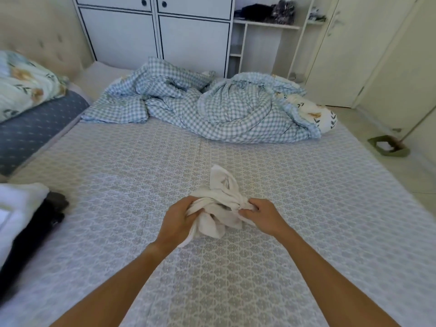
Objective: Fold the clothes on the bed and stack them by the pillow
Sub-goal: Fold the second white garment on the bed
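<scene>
A crumpled white garment (221, 199) lies bunched on the patterned bed sheet (306, 208) near the middle of the bed. My left hand (179, 218) grips its left side and my right hand (262, 214) pinches its right side. A floral pillow (26, 83) rests on a blue dotted pillow (40, 128) at the far left. At the left edge sits a stack with a white folded piece (16, 208) and a black piece (35, 234) beside it.
A rumpled blue checked duvet (212, 107) fills the far side of the bed. Behind it stand a white wardrobe (165, 31) and open shelves (266, 24). A green dustpan (389, 147) lies on the floor to the right.
</scene>
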